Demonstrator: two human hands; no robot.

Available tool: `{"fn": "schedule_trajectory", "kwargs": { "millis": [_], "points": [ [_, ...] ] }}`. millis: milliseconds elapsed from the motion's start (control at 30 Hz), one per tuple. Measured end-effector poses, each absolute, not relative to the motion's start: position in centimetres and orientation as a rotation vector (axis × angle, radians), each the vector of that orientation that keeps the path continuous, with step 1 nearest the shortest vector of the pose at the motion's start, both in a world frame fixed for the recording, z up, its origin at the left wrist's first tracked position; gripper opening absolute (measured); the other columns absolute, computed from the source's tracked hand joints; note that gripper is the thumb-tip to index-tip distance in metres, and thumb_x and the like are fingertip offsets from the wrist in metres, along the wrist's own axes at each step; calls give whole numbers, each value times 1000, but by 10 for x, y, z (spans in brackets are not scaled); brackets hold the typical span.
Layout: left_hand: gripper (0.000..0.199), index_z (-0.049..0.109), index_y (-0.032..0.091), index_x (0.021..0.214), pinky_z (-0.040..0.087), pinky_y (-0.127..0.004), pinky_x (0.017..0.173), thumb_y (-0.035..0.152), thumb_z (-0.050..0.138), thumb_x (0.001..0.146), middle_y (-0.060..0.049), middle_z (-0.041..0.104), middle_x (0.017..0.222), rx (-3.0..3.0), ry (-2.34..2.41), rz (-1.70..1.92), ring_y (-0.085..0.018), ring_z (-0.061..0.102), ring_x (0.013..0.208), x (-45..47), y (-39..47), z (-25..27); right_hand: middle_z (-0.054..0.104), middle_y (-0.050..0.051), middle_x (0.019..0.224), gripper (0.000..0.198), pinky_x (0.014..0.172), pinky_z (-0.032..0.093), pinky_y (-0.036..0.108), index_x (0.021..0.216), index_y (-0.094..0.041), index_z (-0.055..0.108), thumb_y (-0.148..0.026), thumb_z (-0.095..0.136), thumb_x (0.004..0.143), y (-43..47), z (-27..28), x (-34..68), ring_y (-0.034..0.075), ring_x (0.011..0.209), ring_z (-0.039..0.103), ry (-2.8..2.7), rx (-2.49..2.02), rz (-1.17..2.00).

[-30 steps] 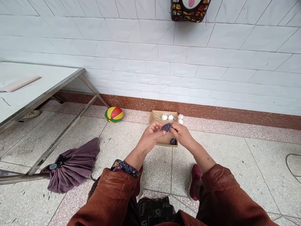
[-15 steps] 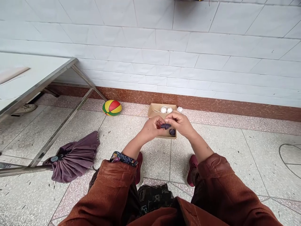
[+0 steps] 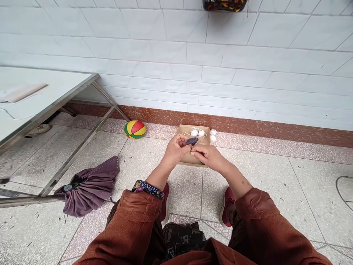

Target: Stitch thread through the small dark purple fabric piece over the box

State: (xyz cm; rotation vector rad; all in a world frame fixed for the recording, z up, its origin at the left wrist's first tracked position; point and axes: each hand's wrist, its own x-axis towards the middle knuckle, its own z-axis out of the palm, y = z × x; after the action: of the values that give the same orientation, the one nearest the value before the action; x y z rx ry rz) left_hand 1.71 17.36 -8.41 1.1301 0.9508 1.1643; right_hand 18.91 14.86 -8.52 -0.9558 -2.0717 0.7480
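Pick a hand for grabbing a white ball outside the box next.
Right hand, probably: it's nearer the white balls beside the box, while the left hand holds the dark yarn bundle. Whether the right is free is unclear.

One head-worn view, well above the floor [image 3: 270, 173], facing forward and down, floor's far edge and wall [image 3: 248, 86] ahead

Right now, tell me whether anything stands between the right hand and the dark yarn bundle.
Only the left hand, which grips the dark yarn bundle; its thumb lies close to the right hand. No other object shows between them; the cardboard box appears behind the hands.
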Motion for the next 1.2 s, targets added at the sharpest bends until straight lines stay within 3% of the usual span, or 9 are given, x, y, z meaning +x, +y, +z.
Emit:
{"fn": "schedule_trajectory", "kwargs": {
  "millis": [367,567,767,1200],
  "points": [
    [28,58,19,86,40,-25,67,18,77,66,3,61,79,1222,730,759,-10,55,70,14,161,-79,64,1,77,18,74,45,32,79,-22,66,-29,59,94,161,-81,208,17,77,57,-1805,-1120,682],
    [29,59,18,85,43,-25,70,16,79,63,2,61,81,1037,733,999,-9,55,72,17,164,-78,63,2,80,15,72,45,30,83,-20,63,-21,53,94,161,-99,202,17,77,58,-1874,-1150,710],
    [32,59,18,90,44,-25,74,16,76,63,3,61,79,1071,920,1154,-10,55,73,18,172,-87,67,2,85,14,72,47,28,91,-21,66,-25,55,97,150,-90,196,15,75,60,-2041,-996,821],
    [26,67,18,90,43,-26,73,19,77,67,-2,65,90,1175,751,850,-12,58,79,15,162,-79,65,2,78,17,75,47,32,80,-22,66,-29,59,94,160,-84,212,18,78,59,-1775,-1141,691]
  ]
}}
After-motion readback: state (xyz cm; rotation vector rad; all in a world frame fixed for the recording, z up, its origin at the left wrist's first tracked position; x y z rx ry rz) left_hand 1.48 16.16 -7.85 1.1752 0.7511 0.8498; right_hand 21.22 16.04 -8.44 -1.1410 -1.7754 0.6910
